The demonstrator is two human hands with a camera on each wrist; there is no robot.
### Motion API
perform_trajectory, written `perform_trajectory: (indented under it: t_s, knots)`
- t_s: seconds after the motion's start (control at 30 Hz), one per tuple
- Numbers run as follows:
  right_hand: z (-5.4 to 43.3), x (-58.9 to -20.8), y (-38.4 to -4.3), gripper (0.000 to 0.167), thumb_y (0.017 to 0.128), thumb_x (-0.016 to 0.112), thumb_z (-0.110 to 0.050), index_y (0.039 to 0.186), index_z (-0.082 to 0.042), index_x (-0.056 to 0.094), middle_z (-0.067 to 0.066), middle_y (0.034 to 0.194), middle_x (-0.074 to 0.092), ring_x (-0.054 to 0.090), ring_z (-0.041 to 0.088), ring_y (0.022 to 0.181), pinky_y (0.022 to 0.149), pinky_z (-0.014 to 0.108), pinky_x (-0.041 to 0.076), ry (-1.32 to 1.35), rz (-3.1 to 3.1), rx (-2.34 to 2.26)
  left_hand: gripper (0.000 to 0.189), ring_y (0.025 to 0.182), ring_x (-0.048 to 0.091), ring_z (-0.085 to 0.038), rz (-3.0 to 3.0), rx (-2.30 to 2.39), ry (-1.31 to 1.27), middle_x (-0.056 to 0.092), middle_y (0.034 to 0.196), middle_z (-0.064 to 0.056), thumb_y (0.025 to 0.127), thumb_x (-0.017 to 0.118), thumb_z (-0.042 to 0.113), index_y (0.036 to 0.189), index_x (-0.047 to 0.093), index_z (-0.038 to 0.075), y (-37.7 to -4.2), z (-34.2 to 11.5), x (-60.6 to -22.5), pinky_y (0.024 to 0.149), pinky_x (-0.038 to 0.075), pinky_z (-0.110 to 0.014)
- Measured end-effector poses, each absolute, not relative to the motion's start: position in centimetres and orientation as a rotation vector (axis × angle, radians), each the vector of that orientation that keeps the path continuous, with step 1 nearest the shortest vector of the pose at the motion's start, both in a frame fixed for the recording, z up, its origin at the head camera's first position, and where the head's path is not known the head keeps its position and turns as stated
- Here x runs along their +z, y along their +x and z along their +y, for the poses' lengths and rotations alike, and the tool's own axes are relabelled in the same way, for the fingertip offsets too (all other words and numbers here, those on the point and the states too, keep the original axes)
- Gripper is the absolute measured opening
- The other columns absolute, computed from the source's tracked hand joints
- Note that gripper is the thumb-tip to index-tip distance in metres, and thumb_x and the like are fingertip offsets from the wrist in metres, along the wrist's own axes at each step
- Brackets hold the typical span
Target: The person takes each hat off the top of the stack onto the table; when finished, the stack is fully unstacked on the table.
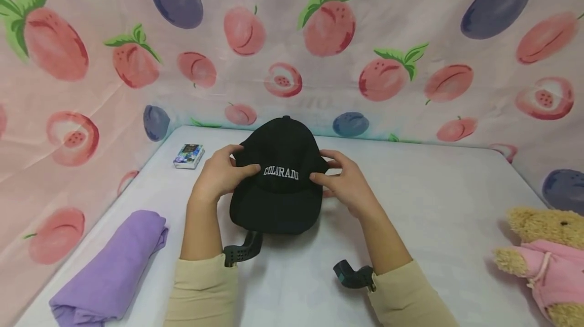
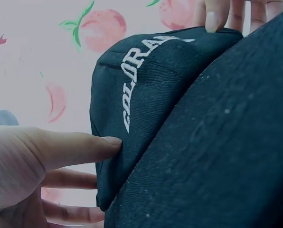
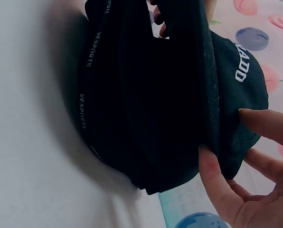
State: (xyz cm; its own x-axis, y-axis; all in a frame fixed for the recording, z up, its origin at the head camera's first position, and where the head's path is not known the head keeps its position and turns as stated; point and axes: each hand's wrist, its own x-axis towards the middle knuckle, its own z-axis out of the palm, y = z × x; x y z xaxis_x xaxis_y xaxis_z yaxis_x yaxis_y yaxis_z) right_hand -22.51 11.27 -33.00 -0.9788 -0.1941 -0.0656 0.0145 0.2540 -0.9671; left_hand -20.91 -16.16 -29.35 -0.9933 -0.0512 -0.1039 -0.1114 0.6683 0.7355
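Observation:
A black baseball cap [image 1: 278, 139] with white COLORADO lettering is held up over the white table, its brim toward me. My left hand [image 1: 222, 172] grips its left side, thumb on the front beside the lettering and fingers behind. On the other side my right hand [image 1: 344, 182] pinches the cap the same way. In the left wrist view the left thumb [image 2: 84, 147] presses the front panel below the lettering, and the brim [image 2: 212, 128] fills the right. The right wrist view shows the cap's dark inside [image 3: 151, 109] with a printed seam tape, and the right hand [image 3: 255, 185] at its edge.
A folded purple cloth [image 1: 114, 266] lies at the left of the table [image 1: 438, 200]. Behind it is a small colourful box [image 1: 188, 156]. A teddy bear [image 1: 547, 261] in pink clothing sits at the right edge. Fruit-patterned curtains [image 1: 283, 23] hang behind.

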Motion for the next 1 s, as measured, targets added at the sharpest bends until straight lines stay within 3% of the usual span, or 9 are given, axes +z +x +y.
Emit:
perform_trajectory:
  t_s: [0.2,0.37,0.67,1.0]
  knots:
    - [11.8,-32.7,-22.7,0.066,0.094,0.074,-0.016,0.154,-0.015,0.047,0.021,0.152,0.047,0.067,0.038,0.118,0.083,0.043,0.064,-0.170,2.377,-1.812,0.069,0.119,0.058,-0.035,2.884,1.211,-0.105,0.062,0.130,-0.023,0.095,0.068,0.040,0.152,0.047,0.008,-21.0,-15.2,-29.3,0.106,0.048,-0.056]
    - [12.1,-32.4,-22.6,0.066,0.094,0.074,-0.017,0.154,-0.015,0.047,0.021,0.152,0.047,0.067,0.037,0.117,0.084,0.042,0.063,-0.171,2.396,-1.785,0.068,0.136,0.052,-0.039,2.917,1.185,-0.084,0.054,0.148,-0.024,0.096,0.067,0.039,0.152,0.047,0.006,-21.0,-14.8,-29.2,0.115,0.041,-0.059]
    - [13.1,-31.9,-22.5,0.067,0.094,0.073,-0.018,0.156,-0.015,0.046,0.022,0.155,0.045,0.066,0.038,0.119,0.085,0.043,0.063,-0.200,2.443,-1.734,0.067,0.144,0.045,-0.040,2.951,1.139,-0.040,0.049,0.156,-0.020,0.098,0.065,0.038,0.153,0.047,0.007,-20.8,-13.5,-28.8,0.120,0.034,-0.059]
    - [14.2,-31.1,-22.4,0.068,0.096,0.073,-0.018,0.157,-0.015,0.044,0.022,0.159,0.041,0.064,0.039,0.123,0.086,0.044,0.063,-0.225,2.474,-1.687,0.066,0.142,0.046,-0.040,2.967,1.092,-0.034,0.049,0.155,-0.022,0.099,0.064,0.038,0.155,0.045,0.008,-20.5,-12.3,-28.2,0.118,0.037,-0.060]
